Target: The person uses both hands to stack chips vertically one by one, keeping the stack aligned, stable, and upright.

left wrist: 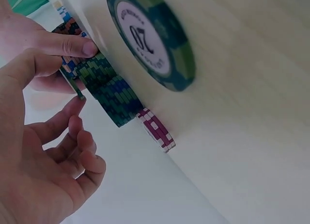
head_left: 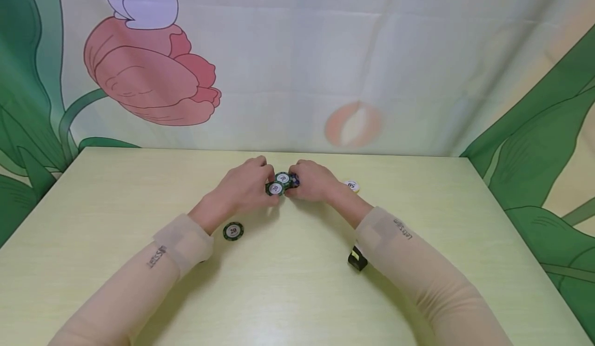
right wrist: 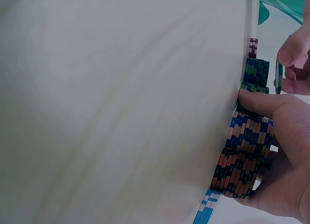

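My left hand (head_left: pixel 244 186) pinches a green poker chip (right wrist: pixel 279 78) between thumb and fingertips, its edge turned up above the stacks. My right hand (head_left: pixel 313 181) holds a stack of green poker chips (left wrist: pixel 97 69), thumb on the near side and the other fingers behind. Beside that stack stand a darker green stack (left wrist: pixel 117 100) and a short purple stack (left wrist: pixel 156 129). On the other side, close to my right hand, are a blue stack (right wrist: pixel 248 133) and a black and orange stack (right wrist: pixel 235 172).
A loose green chip (head_left: pixel 233 231) marked 20 lies flat nearer me. Past my right wrist shows a white-faced chip (head_left: pixel 352 186), and light blue chips (right wrist: pixel 207 207) end the row. A small black and yellow object (head_left: pixel 357 259) sits partly under my right sleeve. Behind the table hangs a printed curtain (head_left: pixel 279 77).
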Tool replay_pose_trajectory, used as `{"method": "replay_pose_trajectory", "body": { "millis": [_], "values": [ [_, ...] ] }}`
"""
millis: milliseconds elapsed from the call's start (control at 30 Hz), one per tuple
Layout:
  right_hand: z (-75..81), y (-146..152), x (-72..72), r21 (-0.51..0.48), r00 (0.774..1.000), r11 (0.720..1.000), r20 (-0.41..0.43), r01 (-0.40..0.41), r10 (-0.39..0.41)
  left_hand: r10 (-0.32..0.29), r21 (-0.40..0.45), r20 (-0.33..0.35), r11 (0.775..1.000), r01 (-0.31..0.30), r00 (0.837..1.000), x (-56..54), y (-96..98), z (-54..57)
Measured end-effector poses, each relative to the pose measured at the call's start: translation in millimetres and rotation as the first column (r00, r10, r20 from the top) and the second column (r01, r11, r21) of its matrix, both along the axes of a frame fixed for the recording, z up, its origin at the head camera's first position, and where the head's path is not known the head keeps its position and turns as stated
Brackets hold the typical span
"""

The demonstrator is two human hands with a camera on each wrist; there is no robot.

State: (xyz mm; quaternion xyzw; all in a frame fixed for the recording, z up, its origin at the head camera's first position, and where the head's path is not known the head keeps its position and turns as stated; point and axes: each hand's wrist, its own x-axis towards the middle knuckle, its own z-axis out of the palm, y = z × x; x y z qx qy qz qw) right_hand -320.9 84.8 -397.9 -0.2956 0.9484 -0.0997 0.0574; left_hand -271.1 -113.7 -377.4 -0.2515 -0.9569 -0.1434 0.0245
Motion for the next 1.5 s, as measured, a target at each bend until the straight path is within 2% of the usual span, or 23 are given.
{"method": "replay_pose_trajectory", "body": {
  "millis": [133,367,600,833,1133,1500],
  "values": [
    [0.0,0,0.0,-0.009,1.000,1.000,-0.005,-0.006,0.006,0.026,0.004,-0.014,1.000,-0.026,1.000,-5.2,3.7,-1.3],
    [-1.2,1,0.0,-0.010,1.000,1.000,-0.011,-0.007,0.006,0.058,-0.042,-0.052,0.997,-0.060,0.997,-12.2,8.5,-4.9],
    [-0.5,0,0.2,-0.006,1.000,1.000,-0.015,-0.011,0.011,0.079,-0.060,-0.056,0.995,-0.082,0.995,-15.8,11.5,-7.4],
    [-1.0,1,-0.1,0.005,1.000,1.000,-0.014,-0.009,0.009,0.078,-0.033,-0.033,0.996,-0.079,0.996,-14.3,11.7,-6.7],
    [-0.5,1,-0.2,0.017,1.000,1.000,-0.006,0.001,0.000,0.083,-0.004,0.050,0.997,-0.082,0.995,-15.1,6.7,-1.4],
    [-1.5,1,-1.2,0.002,1.000,1.000,0.009,-0.001,0.001,0.069,-0.037,0.054,0.997,-0.067,0.996,-18.6,8.0,0.6]
  ]
}}
